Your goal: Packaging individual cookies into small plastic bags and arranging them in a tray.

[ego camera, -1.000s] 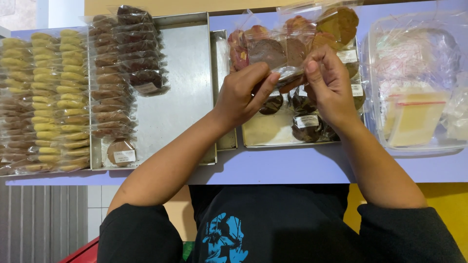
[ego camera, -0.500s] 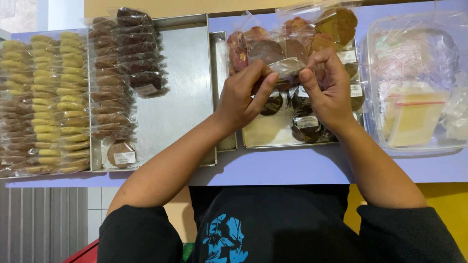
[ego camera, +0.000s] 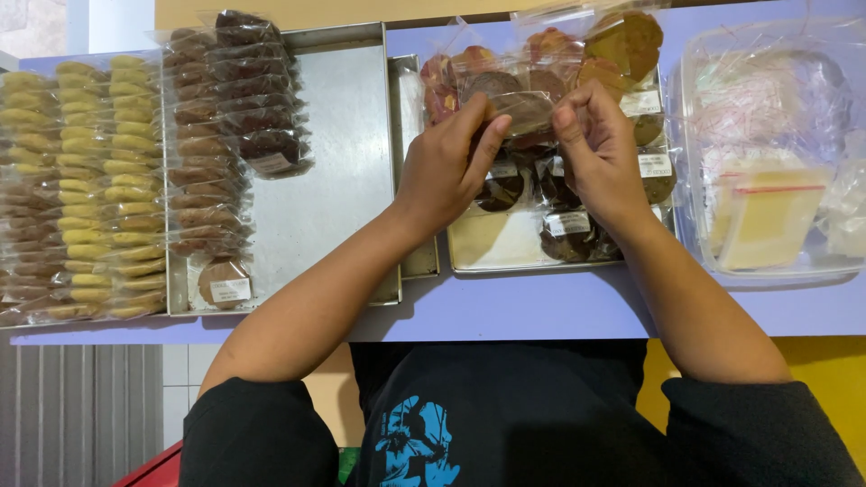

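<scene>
This looks like a small home bakery or a packing corner of a cookie shop. On the lilac counter point(ego camera: 541, 307) stand metal baking trays point(ego camera: 334, 180), and along its left edge lie long rows of cookies sealed in clear bags, yellow ones point(ego camera: 126, 180) and brown ones point(ego camera: 212, 153). At the right edge a clear plastic box point(ego camera: 776, 261) holds empty bags, and below the counter white wall tiles point(ego camera: 180, 365) show.

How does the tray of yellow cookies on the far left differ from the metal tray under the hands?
The left tray is packed edge to edge with neat overlapping rows of yellow cookies. The tray under the hands holds a loose jumble of dark and reddish bagged cookies, with bare metal showing at its near edge. Both hold cookies in clear wrappers.
</scene>
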